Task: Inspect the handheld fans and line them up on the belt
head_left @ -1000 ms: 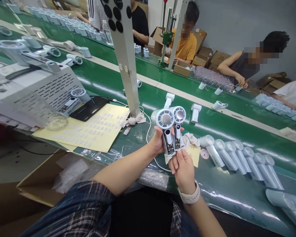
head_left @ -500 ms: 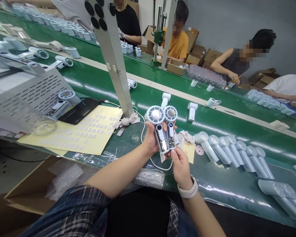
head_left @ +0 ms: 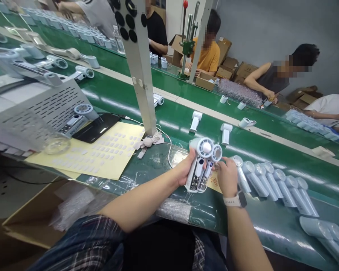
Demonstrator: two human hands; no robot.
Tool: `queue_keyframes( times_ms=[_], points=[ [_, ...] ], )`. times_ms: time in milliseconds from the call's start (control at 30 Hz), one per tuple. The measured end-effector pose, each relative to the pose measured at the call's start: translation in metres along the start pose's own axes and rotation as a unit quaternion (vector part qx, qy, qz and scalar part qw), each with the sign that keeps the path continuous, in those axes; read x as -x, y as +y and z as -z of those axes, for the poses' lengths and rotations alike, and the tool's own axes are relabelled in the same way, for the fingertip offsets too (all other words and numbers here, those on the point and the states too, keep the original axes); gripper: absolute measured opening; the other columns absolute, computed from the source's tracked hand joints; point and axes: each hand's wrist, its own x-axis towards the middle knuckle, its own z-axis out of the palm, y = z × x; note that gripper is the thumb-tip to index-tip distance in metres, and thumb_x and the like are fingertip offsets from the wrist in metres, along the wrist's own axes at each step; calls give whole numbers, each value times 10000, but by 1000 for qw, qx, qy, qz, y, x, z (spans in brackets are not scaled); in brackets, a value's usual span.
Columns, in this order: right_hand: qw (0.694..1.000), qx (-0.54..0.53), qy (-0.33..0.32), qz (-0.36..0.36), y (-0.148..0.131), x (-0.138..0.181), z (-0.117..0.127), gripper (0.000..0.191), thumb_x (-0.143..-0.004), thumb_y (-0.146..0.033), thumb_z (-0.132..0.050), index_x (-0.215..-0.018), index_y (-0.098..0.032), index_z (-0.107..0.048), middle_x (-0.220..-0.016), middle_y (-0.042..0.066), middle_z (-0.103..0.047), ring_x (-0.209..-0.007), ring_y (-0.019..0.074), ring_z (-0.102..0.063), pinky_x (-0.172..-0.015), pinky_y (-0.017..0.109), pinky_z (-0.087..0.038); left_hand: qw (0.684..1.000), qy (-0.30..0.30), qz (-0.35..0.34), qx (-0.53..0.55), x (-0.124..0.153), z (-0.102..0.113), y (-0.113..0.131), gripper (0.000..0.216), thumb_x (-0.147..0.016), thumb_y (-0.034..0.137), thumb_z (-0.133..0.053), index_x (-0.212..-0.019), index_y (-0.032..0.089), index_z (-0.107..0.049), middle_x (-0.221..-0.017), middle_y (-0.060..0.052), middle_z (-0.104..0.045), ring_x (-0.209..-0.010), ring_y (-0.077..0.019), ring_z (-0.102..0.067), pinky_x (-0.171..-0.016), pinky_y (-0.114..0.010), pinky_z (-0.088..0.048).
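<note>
Two fans: held above the counter's near edge; the larger-looking fan (head_left: 200,163) overlaps the smaller-looking fan (head_left: 210,169).
Left hand (head_left: 188,165): fingers grasp the two fans by their handles.
Right hand (head_left: 228,176): fingers beside the smaller-looking fan's head; whether they grip it, one cannot tell.
Done: round heads and handles are joined; small displays are in place.
Left: both handles look unfinished, circuit boards (head_left: 194,184) exposed.
Fan row (head_left: 274,184): seven lie aslant toward the counter's right end; whether their handles are closed is hidden.
Cardboard box (head_left: 22,226): below the counter's near left edge, containing clear plastic wrap (head_left: 73,210).
Small carton (head_left: 205,81): at the belt's far edge, with pale parts inside, too small to identify.
Yellow sheet (head_left: 121,165): on the counter's left part, bearing rows of pale pieces.
</note>
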Motion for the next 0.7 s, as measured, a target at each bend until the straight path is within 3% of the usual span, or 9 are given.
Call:
queue_keyframes(
  times_ms=[100, 167, 233, 300, 400, 467, 533, 633, 700],
  points=[
    [987, -107, 121, 8, -24, 0, 23, 207, -946, -179, -519, -934, -209, -723, -1104, 136, -662, -1078, 298, -595, -961, 526, -484, 998, -14, 60, -25, 0, 7, -8, 780, -673, 904, -511, -660, 139, -667, -836, -158, -747, -698, -213, -694, -648, -304, -557],
    [966, -218, 137, 4, -41, -1, 39, 172, -956, -219, -553, -961, -239, -724, -1198, 110, -638, -1155, 286, -597, -971, 499, -503, 996, -23, 85, -30, 1, 9, -12, 744, -697, 863, -551, -683, 131, -682, -748, -132, -723, -725, -219, -701, -663, -293, -561],
    [946, -319, 50, 8, -50, -7, 53, 165, -967, -264, -562, -969, -261, -727, -1269, 95, -631, -1222, 278, -596, -978, 470, -519, 993, -38, 105, -21, 3, 8, -15, 704, -733, 822, -570, -727, 130, -699, -674, -99, -690, -768, -235, -715, -696, -302, -570],
    [921, -381, -81, -10, -48, -17, 64, 211, -946, -316, -613, -1134, -283, -703, -1338, 101, -631, -1260, 279, -594, -966, 439, -535, 990, -52, 131, -9, 5, 6, -16, 676, -759, 798, -572, -747, 136, -703, -655, -83, -676, -781, -243, -724, -694, -306, -572],
    [878, -414, -235, -51, -39, -31, 76, 616, -843, -360, -746, -1419, -290, -540, -1389, 121, -632, -1221, 289, -628, -913, 408, -560, 979, -89, 181, -21, 8, 3, -17, 666, -765, 793, -572, -707, 140, -690, -731, -105, -710, -773, -247, -726, -661, -312, -569],
    [859, -408, -307, -33, -35, -36, 79, 626, -801, -379, -776, -1387, -277, -583, -1358, 108, -657, -1167, 292, -654, -926, 422, -554, 967, -132, 214, -33, 9, 4, -19, 696, -768, 811, -541, -673, 136, -679, -833, -139, -737, -759, -239, -719, -657, -324, -568],
    [857, -388, -339, -4, -37, -38, 79, 463, -805, -396, -762, -1242, -261, -686, -1282, 83, -694, -1133, 286, -664, -975, 437, -527, 959, -152, 235, -34, 9, 6, -23, 731, -776, 830, -498, -648, 131, -666, -838, -145, -730, -746, -232, -713, -658, -330, -566],
    [887, -356, -294, -24, -45, -35, 71, 287, -857, -442, -706, -1065, -246, -727, -1127, 60, -739, -1043, 262, -687, -953, 418, -524, 964, -105, 245, -29, 6, 10, -29, 743, -765, 842, -507, -642, 124, -649, -672, -90, -658, -741, -232, -710, -646, -320, -565],
    [905, -334, -261, -45, -50, -31, 66, 300, -903, -501, -643, -1024, -238, -721, -1083, 64, -750, -992, 254, -694, -919, 407, -530, 962, -71, 260, -32, 5, 10, -32, 749, -734, 857, -535, -662, 119, -639, -626, -64, -625, -749, -241, -709, -636, -320, -564]
  ],
)
